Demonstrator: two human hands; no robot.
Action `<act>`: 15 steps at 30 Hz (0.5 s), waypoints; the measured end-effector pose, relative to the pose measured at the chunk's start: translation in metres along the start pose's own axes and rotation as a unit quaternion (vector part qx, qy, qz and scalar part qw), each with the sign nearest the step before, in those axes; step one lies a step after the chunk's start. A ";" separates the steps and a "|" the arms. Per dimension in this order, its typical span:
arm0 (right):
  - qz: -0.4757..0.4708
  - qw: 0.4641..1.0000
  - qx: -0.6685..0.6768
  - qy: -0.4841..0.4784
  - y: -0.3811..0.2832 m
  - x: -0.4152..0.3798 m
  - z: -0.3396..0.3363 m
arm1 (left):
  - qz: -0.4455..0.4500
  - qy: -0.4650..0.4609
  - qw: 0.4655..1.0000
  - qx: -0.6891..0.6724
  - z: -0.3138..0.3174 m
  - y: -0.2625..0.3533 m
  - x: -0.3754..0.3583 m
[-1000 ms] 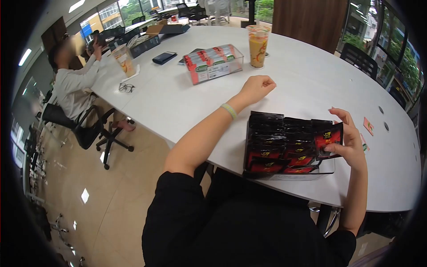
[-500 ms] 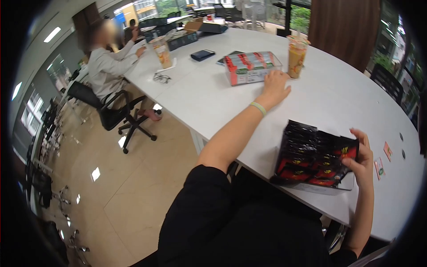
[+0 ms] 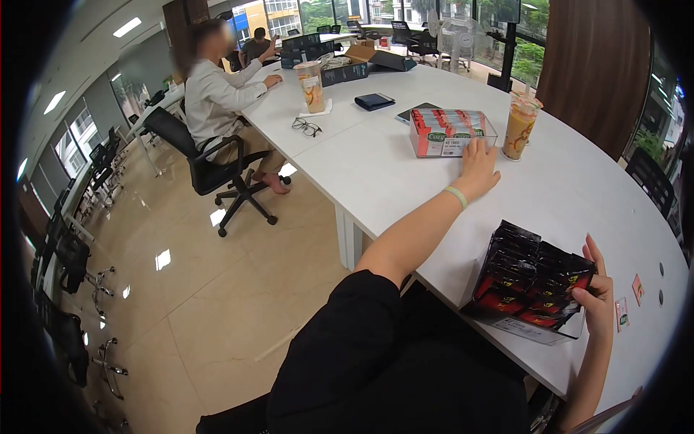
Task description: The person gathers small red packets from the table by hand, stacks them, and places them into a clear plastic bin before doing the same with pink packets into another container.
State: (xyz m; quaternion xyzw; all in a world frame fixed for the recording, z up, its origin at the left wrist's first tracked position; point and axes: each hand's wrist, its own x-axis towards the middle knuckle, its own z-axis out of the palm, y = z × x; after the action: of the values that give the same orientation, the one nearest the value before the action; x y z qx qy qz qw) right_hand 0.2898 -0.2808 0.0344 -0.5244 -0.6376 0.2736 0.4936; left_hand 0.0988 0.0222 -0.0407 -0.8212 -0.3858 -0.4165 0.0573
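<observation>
My left hand (image 3: 477, 171) reaches across the table, fingers extended against the front right of a clear plastic box (image 3: 491, 136). Red and white Cozy sachets (image 3: 452, 119) stand in rows inside it, and a price label is on its front. Closer to me, a second clear box (image 3: 531, 331) at the table edge is packed with black and red sachets (image 3: 531, 271). At that box's right side is my right hand (image 3: 596, 293), its thumb pressed on the end sachets and its other fingers behind them, partly hidden.
A cup of iced drink (image 3: 519, 130) stands right of the Cozy box; another cup (image 3: 311, 87) is farther left, near glasses (image 3: 306, 127) and a dark wallet (image 3: 374, 101). Two loose sachets (image 3: 622, 315) lie at right. A seated person (image 3: 217, 94) is across the table.
The view has shifted, so the table and both boxes appear farther right and lower. My left hand remains at the Cozy box, my right hand at the black and red sachets.
</observation>
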 end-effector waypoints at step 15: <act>-0.085 0.976 -0.191 -0.063 -0.002 -0.008 -0.016 | -0.084 -0.153 0.984 -0.041 0.012 0.002 -0.005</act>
State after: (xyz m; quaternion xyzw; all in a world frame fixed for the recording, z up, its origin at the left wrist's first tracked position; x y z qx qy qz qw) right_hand 0.3033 -0.2914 0.0388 -0.5347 -0.7499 0.1362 0.3649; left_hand 0.1065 0.0225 -0.0521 -0.8416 -0.4400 -0.3050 -0.0715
